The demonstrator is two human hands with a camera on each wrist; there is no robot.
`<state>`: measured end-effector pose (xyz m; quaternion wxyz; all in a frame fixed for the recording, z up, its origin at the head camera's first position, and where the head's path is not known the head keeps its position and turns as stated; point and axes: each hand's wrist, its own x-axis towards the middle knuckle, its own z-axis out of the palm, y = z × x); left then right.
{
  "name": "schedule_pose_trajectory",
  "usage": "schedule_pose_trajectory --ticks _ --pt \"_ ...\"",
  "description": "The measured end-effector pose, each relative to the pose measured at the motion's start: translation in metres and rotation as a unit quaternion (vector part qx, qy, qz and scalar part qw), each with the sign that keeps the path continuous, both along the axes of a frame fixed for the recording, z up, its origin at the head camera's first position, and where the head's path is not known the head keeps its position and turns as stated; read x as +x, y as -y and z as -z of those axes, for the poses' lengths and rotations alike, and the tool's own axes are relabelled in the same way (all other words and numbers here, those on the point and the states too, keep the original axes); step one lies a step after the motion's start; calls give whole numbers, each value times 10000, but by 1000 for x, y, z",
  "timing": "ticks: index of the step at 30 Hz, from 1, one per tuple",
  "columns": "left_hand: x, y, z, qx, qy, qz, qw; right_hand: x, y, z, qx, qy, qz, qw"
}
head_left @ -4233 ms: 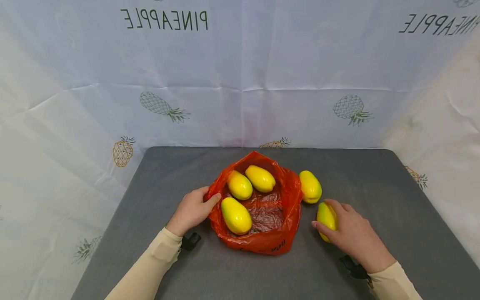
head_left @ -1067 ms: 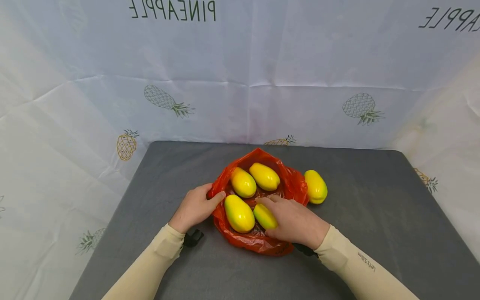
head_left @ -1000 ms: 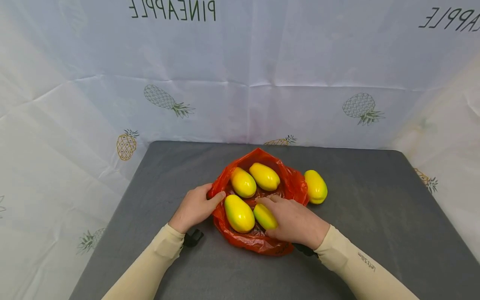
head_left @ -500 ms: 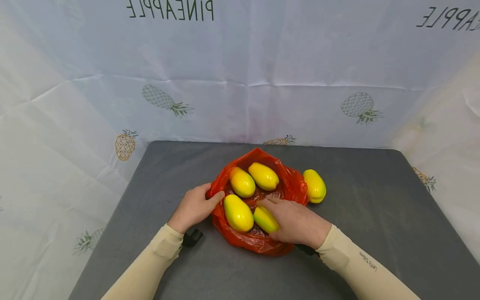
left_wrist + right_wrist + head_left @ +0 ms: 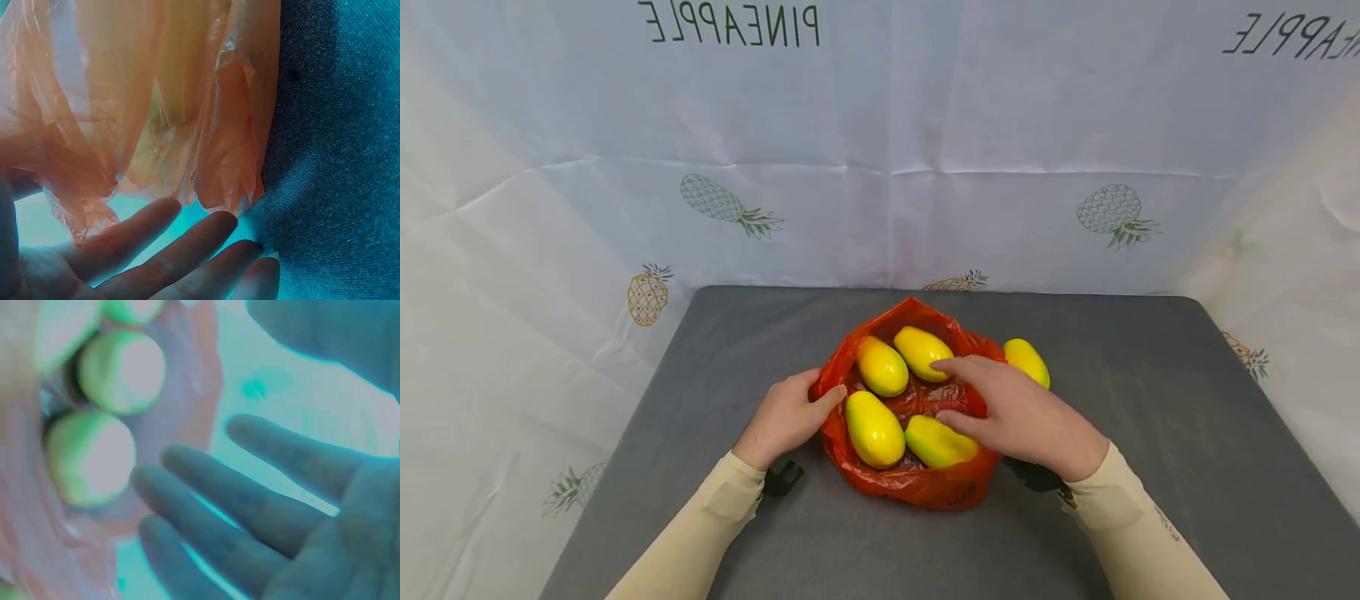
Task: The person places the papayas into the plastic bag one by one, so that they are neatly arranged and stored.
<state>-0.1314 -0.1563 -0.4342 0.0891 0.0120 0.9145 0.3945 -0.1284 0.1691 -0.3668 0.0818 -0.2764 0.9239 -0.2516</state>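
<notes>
A red plastic bag (image 5: 917, 490) stands with its mouth spread wide, several glossy yellow mango-like fruits (image 5: 875, 429) inside. My left hand (image 5: 786, 419) pinches the bag's left rim, thumb over the edge; in the left wrist view its other fingers (image 5: 187, 250) extend along the outside. Over the bag's right side is my right hand (image 5: 1026, 414), fingers spread and holding nothing. Below its thumb lies a greener fruit (image 5: 934, 442) at the front of the bag. One more fruit (image 5: 1026, 360) sits outside, against the bag's right side, partly hidden behind my right hand.
The bag rests on a dark grey table (image 5: 760, 333) with rounded far corners. Behind and beside the table hangs a pale cloth (image 5: 850, 225) printed with pineapples. Dark wrist devices (image 5: 784, 477) show under both wrists.
My right hand has brought a fruit from the table into the bag, released it beside the others, and lifted back to the right. The left hand keeps its hold on the rim.
</notes>
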Motion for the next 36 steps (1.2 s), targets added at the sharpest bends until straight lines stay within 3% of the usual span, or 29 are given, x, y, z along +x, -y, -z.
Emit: schedule_pose_trajectory --ticks 5,9,13,23,30,36 --pt "1 0 0 -20 -20 -2 10000 -11 -31 -4 -540 -468 906 9933" --pt "0 -2 0 -32 -26 7 10000 -20 -54 4 -470 -423 1603 9850" --pt "-1 -3 1 21 -10 31 10000 -30 -69 16 -301 -214 2016 9788" --pt "1 0 3 388 -18 -143 9991 -50 -79 43 181 656 2584 9636" --pt "-1 2 4 334 -49 -212 9992 -53 -78 50 524 1165 2720 9538" --pt "0 1 3 308 19 -136 9994 -52 -79 52 560 1320 2729 9513"
